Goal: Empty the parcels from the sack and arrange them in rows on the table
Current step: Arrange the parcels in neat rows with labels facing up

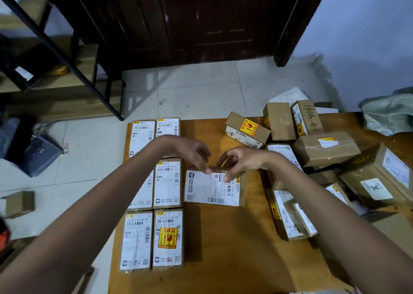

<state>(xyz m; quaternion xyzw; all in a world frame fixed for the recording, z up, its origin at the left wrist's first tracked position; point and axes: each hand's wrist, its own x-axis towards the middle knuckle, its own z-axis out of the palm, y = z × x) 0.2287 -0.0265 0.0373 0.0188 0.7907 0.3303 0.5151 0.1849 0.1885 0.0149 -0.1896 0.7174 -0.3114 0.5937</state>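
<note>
Wooden table [223, 249]: labelled parcels in rows [167, 184] left, jumbled boxes [326, 150] right.

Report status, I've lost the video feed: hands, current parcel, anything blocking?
Both hands, left and right, fingertips on sideways parcel beside two neat rows. Unsorted pile waits right. Nothing blocking.

Dark wooden door [214, 19], black metal rack [55, 45], pale tiled floor [196, 86], blue wall [366, 25].
</note>
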